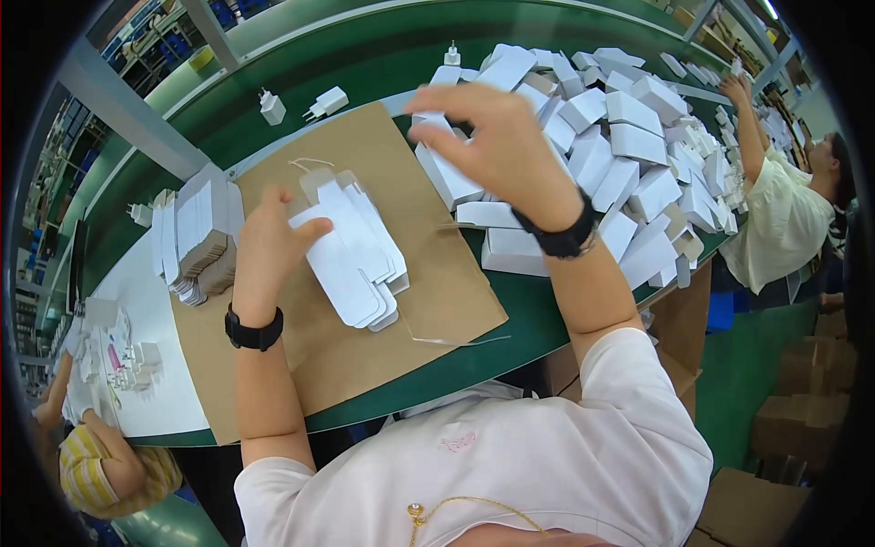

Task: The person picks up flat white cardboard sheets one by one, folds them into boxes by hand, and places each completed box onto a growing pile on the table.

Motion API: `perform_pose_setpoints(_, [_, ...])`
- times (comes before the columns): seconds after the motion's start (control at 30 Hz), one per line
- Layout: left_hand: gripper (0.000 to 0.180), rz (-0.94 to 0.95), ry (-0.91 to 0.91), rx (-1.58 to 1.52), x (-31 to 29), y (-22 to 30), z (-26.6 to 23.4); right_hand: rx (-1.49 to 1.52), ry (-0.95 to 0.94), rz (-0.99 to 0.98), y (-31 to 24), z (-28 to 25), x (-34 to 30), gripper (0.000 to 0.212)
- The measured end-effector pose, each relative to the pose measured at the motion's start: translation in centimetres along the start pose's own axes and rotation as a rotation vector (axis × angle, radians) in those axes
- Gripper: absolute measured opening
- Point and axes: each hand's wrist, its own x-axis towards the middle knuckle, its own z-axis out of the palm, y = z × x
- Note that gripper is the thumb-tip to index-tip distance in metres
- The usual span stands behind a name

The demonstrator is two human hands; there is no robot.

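Note:
A small stack of flat, unfolded white cartons (342, 264) lies on a brown cardboard sheet (424, 264) in front of me. Beside its left edge is my left hand (273, 237), empty, with the thumb stretched toward the top carton; whether it touches cannot be made out. My right hand (501, 141) is raised at the near left side of a big heap of folded white boxes (629, 137). Its thumb and fingers are spread with nothing between them, and motion smears it a little. Each wrist wears a black band.
More flat cartons (196, 228) stand bundled at the left. White plug adapters (272, 107) lie along the green table's far side. A co-worker in a pale top (775, 223) reaches at the right; another in yellow stripes (118, 469) sits left. Brown cartons (802, 419) stand on the floor.

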Motion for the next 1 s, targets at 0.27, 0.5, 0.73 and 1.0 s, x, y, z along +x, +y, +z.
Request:
perform_pose_setpoints(0.27, [0.025, 0.224, 0.182, -0.126, -0.5, 0.7, -0.3, 0.28, -0.347, 0.2, -3.3, 4.8, -1.6, 0.045])
perform_pose_setpoints(0.5, [0.017, 0.111, 0.279, -0.908, -1.4, 3.3, -0.4, 0.301, -0.182, 0.144, -4.6, 5.2, -2.2, 0.041])
perform_pose_setpoints(0.73, [0.016, 0.209, 0.561, -0.824, -2.0, 3.9, 0.8, 0.014, -0.056, 0.105, -5.9, 5.5, -2.8, 0.039])
perform_pose_setpoints(1.0, [0.014, 0.312, 0.658, -0.865, -2.8, 5.2, 0.3, 0.391, 0.106, 0.109, -5.8, 5.7, -2.7, 0.045])
